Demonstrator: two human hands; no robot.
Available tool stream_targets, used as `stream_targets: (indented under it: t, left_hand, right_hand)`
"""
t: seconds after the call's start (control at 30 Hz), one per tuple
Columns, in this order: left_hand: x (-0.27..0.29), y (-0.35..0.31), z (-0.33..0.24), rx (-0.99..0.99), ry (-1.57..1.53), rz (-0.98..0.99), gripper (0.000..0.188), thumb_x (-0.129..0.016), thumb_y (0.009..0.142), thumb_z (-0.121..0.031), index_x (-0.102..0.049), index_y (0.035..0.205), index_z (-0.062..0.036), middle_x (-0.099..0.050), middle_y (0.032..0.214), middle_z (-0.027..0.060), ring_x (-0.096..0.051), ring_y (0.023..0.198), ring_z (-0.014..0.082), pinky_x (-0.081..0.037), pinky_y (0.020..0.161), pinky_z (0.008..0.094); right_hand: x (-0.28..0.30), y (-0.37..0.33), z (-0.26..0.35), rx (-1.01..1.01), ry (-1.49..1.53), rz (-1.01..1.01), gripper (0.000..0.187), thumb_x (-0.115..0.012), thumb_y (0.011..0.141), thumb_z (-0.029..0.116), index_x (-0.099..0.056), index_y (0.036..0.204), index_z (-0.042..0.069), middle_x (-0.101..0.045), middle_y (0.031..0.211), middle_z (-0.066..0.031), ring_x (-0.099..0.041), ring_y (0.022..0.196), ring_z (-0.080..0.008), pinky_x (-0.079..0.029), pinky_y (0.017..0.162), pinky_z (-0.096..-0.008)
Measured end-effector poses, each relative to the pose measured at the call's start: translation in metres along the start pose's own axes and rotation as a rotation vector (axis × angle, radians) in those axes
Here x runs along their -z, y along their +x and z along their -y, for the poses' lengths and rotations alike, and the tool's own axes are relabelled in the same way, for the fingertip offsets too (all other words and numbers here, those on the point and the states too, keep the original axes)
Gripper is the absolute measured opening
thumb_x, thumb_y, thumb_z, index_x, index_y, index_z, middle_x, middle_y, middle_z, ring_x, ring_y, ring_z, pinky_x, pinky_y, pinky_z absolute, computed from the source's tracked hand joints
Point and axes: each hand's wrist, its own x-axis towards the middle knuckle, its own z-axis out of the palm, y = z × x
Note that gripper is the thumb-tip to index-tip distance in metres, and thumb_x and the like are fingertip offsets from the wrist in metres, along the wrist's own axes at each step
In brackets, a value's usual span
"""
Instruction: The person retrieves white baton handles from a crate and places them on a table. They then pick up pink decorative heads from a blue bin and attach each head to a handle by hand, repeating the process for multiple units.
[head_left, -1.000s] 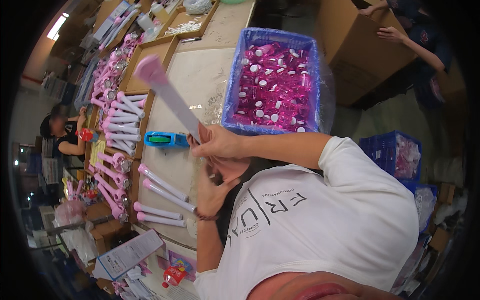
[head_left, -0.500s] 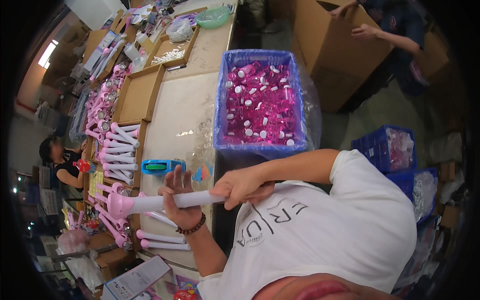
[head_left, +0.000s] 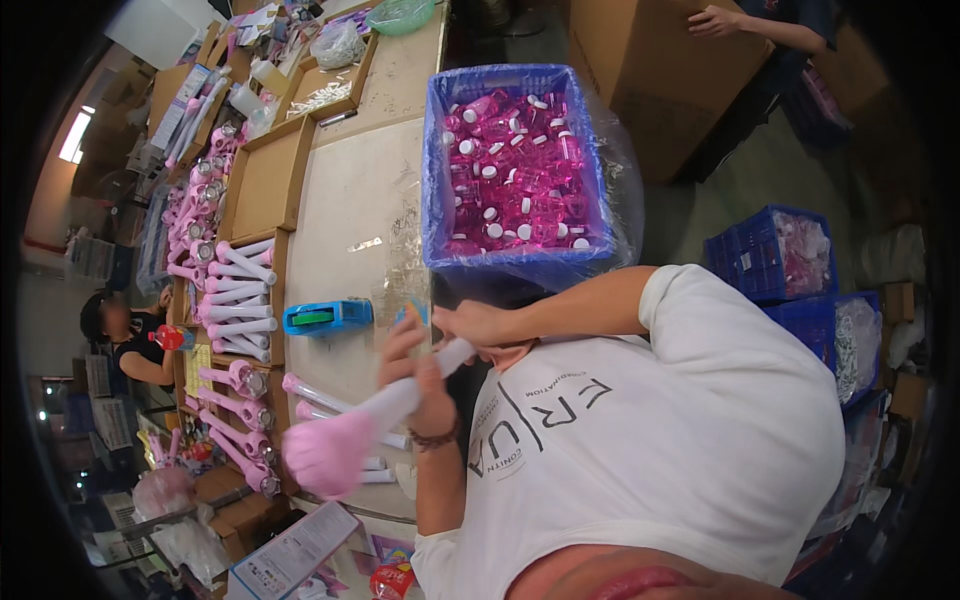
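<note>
A toy wand with a white tube and a rounded pink head [head_left: 330, 455] slants across in front of my shirt, its head down to the left and blurred. My left hand [head_left: 425, 395], a beaded bracelet at its wrist, wraps round the tube partway along. Closed on the tube's other end is my right hand [head_left: 480, 327], close to my chest; that end is partly hidden by the fingers. Beyond the wand, white tubes with pink ends [head_left: 335, 395] lie on the table [head_left: 345, 200], next to a blue tape dispenser [head_left: 327, 317].
A blue crate [head_left: 435, 170] holds pink bottles with white caps. Cardboard trays [head_left: 265, 190] of white-and-pink tubes and pink parts [head_left: 240, 410] line the table's far side. Two people are nearby, one beside a large carton [head_left: 660, 80]. Blue crates [head_left: 770, 255] stand at right.
The wand's pink head has swung nearer and lower. My left hand, earlier with fingers spread beneath the tube, now curls round it. The whole view has shifted slightly.
</note>
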Motion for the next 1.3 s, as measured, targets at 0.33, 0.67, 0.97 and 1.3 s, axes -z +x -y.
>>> stream_targets:
  t: [0.33, 0.67, 0.97, 1.3]
  left_hand:
    - [0.068, -0.017, 0.019, 0.425, -0.271, -0.523, 0.007, -0.054, 0.091, -0.008, -0.049, 0.092, -0.0044, -0.062, 0.101, 0.0152, -0.06, 0.097, 0.0278, -0.049, 0.089, 0.0456]
    - [0.133, -0.052, 0.041, 0.708, -0.638, -0.722, 0.022, -0.06, 0.09, -0.021, -0.054, 0.108, -0.0093, -0.064, 0.104, 0.0086, -0.061, 0.097, 0.0245, -0.048, 0.09, 0.0443]
    - [0.145, -0.088, 0.034, 0.913, -0.103, -0.103, 0.054, -0.071, 0.083, -0.014, -0.047, 0.128, 0.0038, -0.06, 0.114, 0.014, -0.059, 0.102, 0.0202, -0.049, 0.088, 0.0309]
    - [0.156, -0.123, 0.045, 1.083, 0.244, -0.235, 0.049, -0.07, 0.083, -0.022, -0.054, 0.12, 0.0051, -0.064, 0.104, 0.0151, -0.063, 0.094, 0.0194, -0.051, 0.083, 0.0308]
  right_hand:
    - [0.013, 0.002, 0.004, 0.267, -0.49, -0.156, 0.036, -0.052, 0.093, 0.039, -0.067, 0.085, 0.007, -0.068, 0.076, -0.0083, -0.066, 0.075, -0.0282, -0.05, 0.07, -0.0366]
    - [-0.054, -0.012, 0.012, 0.374, -0.903, 0.216, 0.049, -0.068, 0.078, 0.04, -0.059, 0.113, 0.006, -0.068, 0.092, -0.0124, -0.065, 0.086, -0.0268, -0.049, 0.078, -0.0366]
    - [-0.06, 0.011, 0.007, 0.179, -0.176, -0.049, 0.022, -0.068, 0.083, 0.019, -0.057, 0.094, 0.003, -0.057, 0.072, -0.001, -0.051, 0.054, -0.0069, -0.041, 0.047, -0.0233]
    - [-0.039, 0.207, 0.109, 0.275, -0.387, 0.025, 0.033, -0.063, 0.086, 0.033, -0.061, 0.089, 0.0, -0.056, 0.077, -0.0007, -0.048, 0.069, -0.0077, -0.04, 0.062, -0.0226]
